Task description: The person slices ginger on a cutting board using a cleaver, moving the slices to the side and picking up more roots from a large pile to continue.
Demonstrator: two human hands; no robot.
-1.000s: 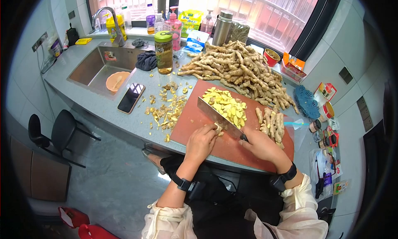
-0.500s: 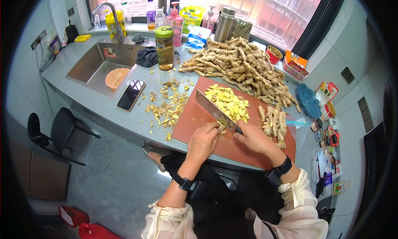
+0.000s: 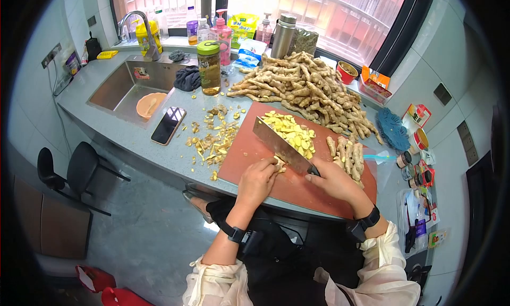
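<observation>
My right hand (image 3: 333, 179) grips the black handle of a cleaver (image 3: 282, 144), its broad blade slanting up and left over the reddish-brown cutting board (image 3: 241, 160). With closed fingers, my left hand (image 3: 257, 183) holds a piece of ginger (image 3: 280, 165) on the board, close to the blade's lower edge. Beyond the blade lies a heap of yellow ginger slices (image 3: 297, 133). Several whole ginger roots (image 3: 348, 156) rest on the board's right side. A large pile of unpeeled ginger (image 3: 313, 88) covers the counter behind the board.
Ginger peelings (image 3: 215, 141) are scattered left of the board, near a phone (image 3: 169, 125). A green-lidded bottle (image 3: 209, 70) stands behind them. The sink (image 3: 101, 96) at the left holds an orange bowl (image 3: 151, 105). Small jars (image 3: 408, 171) and a blue dish (image 3: 392, 128) stand at the right.
The cleaver has shifted slightly right, away from my left fingers, along with my right hand. My left hand keeps hold of the ginger piece. The view has shifted slightly.
</observation>
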